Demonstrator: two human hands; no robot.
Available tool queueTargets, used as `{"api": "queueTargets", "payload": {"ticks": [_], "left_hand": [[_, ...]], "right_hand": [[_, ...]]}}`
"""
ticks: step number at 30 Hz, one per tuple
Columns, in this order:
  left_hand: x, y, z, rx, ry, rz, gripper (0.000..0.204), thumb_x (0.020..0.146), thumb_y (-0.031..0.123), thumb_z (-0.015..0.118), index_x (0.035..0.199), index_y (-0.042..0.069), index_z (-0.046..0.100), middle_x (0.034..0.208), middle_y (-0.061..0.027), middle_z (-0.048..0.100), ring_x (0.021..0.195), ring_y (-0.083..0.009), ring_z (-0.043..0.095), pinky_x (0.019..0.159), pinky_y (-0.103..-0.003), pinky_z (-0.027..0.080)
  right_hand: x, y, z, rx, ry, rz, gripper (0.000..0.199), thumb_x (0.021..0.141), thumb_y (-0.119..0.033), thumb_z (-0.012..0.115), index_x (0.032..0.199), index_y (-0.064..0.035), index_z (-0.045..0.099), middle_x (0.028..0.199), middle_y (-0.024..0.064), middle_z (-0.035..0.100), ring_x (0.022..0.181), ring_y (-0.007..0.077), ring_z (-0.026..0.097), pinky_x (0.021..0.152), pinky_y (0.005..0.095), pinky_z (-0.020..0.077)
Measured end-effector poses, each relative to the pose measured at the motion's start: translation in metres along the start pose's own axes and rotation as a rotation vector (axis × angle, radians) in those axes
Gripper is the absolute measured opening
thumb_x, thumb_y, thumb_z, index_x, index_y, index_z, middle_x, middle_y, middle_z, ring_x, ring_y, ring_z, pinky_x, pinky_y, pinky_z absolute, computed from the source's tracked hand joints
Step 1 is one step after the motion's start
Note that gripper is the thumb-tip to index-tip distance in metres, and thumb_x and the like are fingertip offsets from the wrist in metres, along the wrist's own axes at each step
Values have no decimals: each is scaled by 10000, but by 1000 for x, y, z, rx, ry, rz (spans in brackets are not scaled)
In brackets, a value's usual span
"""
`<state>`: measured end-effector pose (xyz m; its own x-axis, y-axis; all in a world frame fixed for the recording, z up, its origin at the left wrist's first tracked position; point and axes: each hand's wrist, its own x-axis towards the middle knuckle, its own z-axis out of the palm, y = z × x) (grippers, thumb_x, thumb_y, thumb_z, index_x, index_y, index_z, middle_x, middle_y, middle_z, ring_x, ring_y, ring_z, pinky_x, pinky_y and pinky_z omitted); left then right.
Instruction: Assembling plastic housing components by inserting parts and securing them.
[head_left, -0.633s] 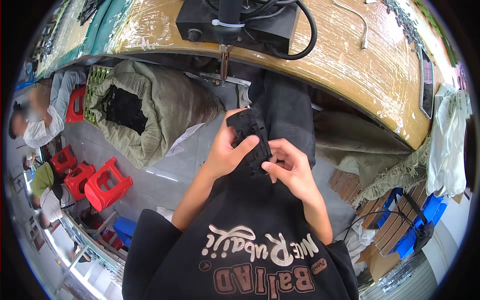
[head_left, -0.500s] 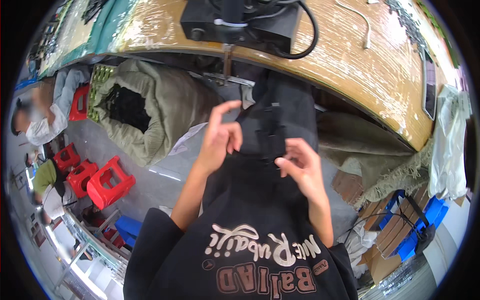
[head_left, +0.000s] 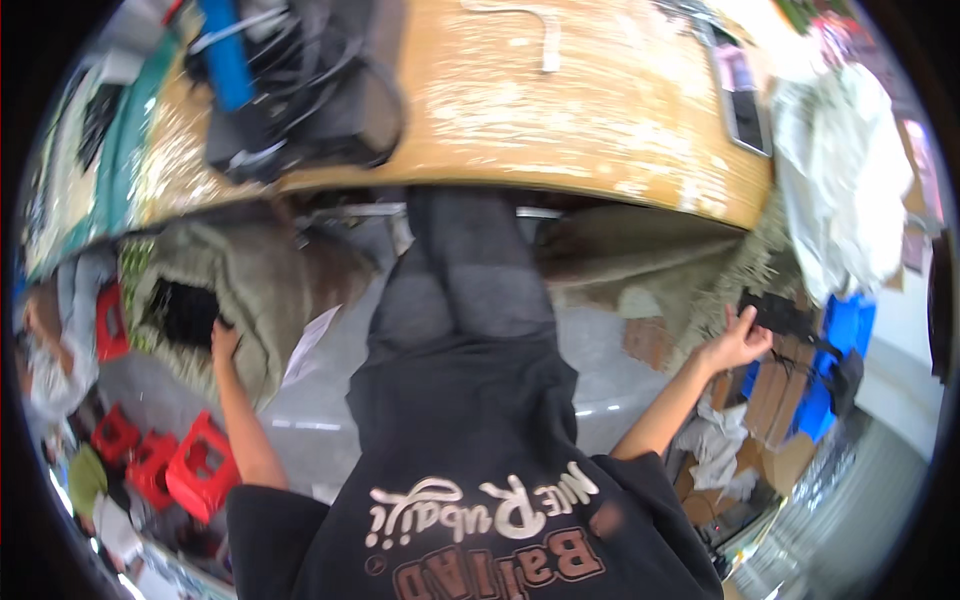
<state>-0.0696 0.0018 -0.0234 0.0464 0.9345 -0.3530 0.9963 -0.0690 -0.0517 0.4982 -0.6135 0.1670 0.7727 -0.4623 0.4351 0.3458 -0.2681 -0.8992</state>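
My left hand (head_left: 225, 343) is at the mouth of a grey-green cloth sack (head_left: 262, 330) on the left, beside the dark contents (head_left: 185, 315) inside it. Its fingers are closed, with a small dark bit at their tips that is too blurred to name. Far out to the right, my right hand (head_left: 738, 340) pinches a flat black piece (head_left: 785, 316) between thumb and fingers. That piece hangs over stacked cardboard (head_left: 778, 395) and a blue container (head_left: 845, 335); its exact kind is unclear.
Ahead stands a film-wrapped wooden table (head_left: 580, 110) with a black device (head_left: 360, 120), a white cable (head_left: 550, 40) and a phone (head_left: 742, 105). A white plastic bag (head_left: 840, 170) hangs at its right end. Red stools (head_left: 200, 465) and seated people are at left.
Both hands have parted from in front of my lap: the left reached to the sack, the right swung far right with the black piece. My view has shifted to the right.
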Motion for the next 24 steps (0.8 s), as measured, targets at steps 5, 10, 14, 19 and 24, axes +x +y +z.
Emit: {"api": "queueTargets", "payload": {"ticks": [5,10,14,19,24], "left_hand": [[42,-16,28,-300,-286,174,836,734,391,610,1323,-23,183,1297,-223,340,1195,-308,344,974,-351,294],[18,27,25,-409,-242,277,638,728,361,609,1205,-12,407,1168,-202,480,1086,-328,446,888,-388,359],[11,4,15,-192,-129,94,536,716,356,614,1073,-9,453,1044,-210,517,983,-344,485,826,-406,381],[-12,7,3,-245,208,34,458,716,336,622,979,1,451,875,-154,541,823,-343,525,740,-388,404],[-15,9,-8,-457,340,0,458,681,316,689,951,-9,512,794,-77,539,720,-214,517,679,-311,409]], "right_hand": [[21,51,-39,-146,-88,246,337,752,-64,646,985,-3,409,988,84,419,838,155,487,580,266,532],[6,90,-56,-329,-268,347,282,739,19,543,1017,-19,519,969,76,545,897,157,514,716,265,442],[1,92,-36,-239,-266,371,326,743,25,523,1066,-16,501,980,74,541,904,165,512,717,272,443],[10,-34,32,-46,-12,36,224,813,-16,519,1029,3,466,954,93,538,799,150,537,674,254,464],[11,-108,107,129,-224,-194,232,807,25,516,1028,26,447,942,109,542,766,150,545,687,260,470]]}}
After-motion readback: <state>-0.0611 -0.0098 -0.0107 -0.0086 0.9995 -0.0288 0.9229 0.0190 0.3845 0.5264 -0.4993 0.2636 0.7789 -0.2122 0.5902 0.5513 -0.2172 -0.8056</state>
